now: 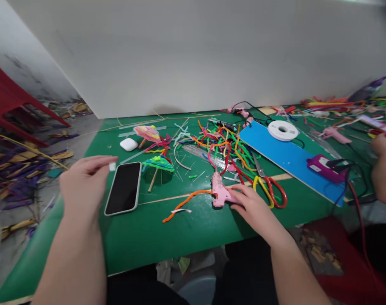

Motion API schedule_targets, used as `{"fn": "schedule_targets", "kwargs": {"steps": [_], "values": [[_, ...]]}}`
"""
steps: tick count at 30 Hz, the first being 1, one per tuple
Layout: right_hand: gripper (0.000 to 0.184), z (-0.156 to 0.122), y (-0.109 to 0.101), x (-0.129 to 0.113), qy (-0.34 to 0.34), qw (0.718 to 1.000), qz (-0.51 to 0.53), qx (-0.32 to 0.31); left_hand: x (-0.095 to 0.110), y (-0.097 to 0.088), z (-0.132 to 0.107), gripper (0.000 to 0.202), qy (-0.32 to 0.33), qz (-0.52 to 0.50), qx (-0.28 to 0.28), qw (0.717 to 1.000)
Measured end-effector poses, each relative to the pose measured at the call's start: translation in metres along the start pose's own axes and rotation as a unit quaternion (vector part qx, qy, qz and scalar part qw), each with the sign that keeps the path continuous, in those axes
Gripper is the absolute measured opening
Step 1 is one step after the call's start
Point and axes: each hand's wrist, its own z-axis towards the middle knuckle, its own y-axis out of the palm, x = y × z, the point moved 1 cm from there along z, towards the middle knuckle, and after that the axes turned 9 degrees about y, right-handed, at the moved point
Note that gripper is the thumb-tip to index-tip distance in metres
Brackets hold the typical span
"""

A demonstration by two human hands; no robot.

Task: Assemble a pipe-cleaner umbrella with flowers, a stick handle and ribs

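Observation:
My left hand (88, 178) is closed in a pinch on a small white piece (112, 166), above the left edge of a phone (123, 188) with a dark screen. What the piece is I cannot make out. Lying on the green table, a pink hot glue gun (217, 189) has its handle between the fingers of my right hand (253, 207). An orange pipe cleaner (186, 199) runs left from the gun, with a white strip (181, 211) across it. Two small pipe-cleaner umbrellas, one green-blue (158, 163) and one pink-yellow (147, 132), rest beyond the phone.
A white rounded case (128, 144) lies behind the phone. Scissors (269, 186) with red and yellow handles lie beside a tangle of pipe cleaners (218, 142). A blue board (275, 156) bears a white spool (282, 130) and a purple power strip (326, 168). At right is another person's hand (383, 169).

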Motion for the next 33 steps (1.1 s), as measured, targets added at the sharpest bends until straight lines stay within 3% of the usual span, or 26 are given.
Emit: {"fn": "schedule_targets", "kwargs": {"steps": [2,5,8,10,14,17,19,21,22,23,24,26,27,29,31,33], "values": [[0.031,0.0,0.001,-0.001,0.006,1.0,0.019,0.006,-0.019,0.003,0.01,0.024,-0.004,0.089,-0.016,0.996],[0.026,0.0,-0.003,0.0,0.003,0.999,0.041,0.014,-0.038,0.011,0.017,0.033,-0.043,0.176,-0.096,0.979],[0.024,-0.002,-0.01,0.004,-0.002,0.997,0.076,0.029,-0.047,0.022,0.016,0.038,-0.041,0.187,-0.175,0.966],[0.023,-0.005,-0.015,0.009,0.008,0.992,0.126,0.028,-0.049,0.03,0.013,0.038,-0.036,0.178,-0.198,0.963],[0.026,-0.011,-0.021,0.023,0.054,0.951,0.305,-0.018,-0.053,0.04,0.01,0.038,-0.019,0.155,-0.188,0.97],[0.03,-0.014,-0.019,0.039,0.118,0.899,0.421,-0.016,-0.046,0.032,0.011,0.04,0.002,0.152,-0.125,0.98],[0.033,-0.014,-0.017,0.047,0.154,0.863,0.48,0.007,-0.026,0.018,0.008,0.039,0.011,0.148,-0.058,0.987],[0.035,-0.014,-0.016,0.052,0.174,0.828,0.533,0.025,0.01,0.005,-0.002,0.032,0.031,0.086,0.052,0.994],[0.036,-0.014,-0.017,0.052,0.179,0.812,0.555,0.028,0.032,0.002,-0.009,0.031,0.046,0.04,0.056,0.997],[0.036,-0.014,-0.017,0.052,0.184,0.797,0.575,0.03,0.056,0.003,-0.017,0.03,0.062,-0.022,0.022,0.998],[0.035,-0.014,-0.019,0.052,0.188,0.782,0.593,0.031,0.081,0.01,-0.026,0.029,0.082,-0.103,-0.066,0.989],[0.034,-0.015,-0.021,0.052,0.196,0.758,0.621,0.034,0.128,0.035,-0.042,0.04,0.079,-0.239,-0.282,0.926],[0.035,-0.015,-0.022,0.052,0.2,0.75,0.629,0.035,0.147,0.051,-0.049,0.048,0.061,-0.281,-0.353,0.89],[0.035,-0.015,-0.023,0.053,0.197,0.749,0.632,0.039,0.175,0.083,-0.056,0.06,0.019,-0.348,-0.421,0.837],[0.033,-0.016,-0.024,0.056,0.185,0.753,0.63,0.039,0.19,0.108,-0.059,0.043,-0.003,-0.444,-0.452,0.774],[0.031,-0.015,-0.025,0.058,0.169,0.749,0.64,0.038,0.194,0.121,-0.058,0.029,0.001,-0.461,-0.455,0.762]]}}
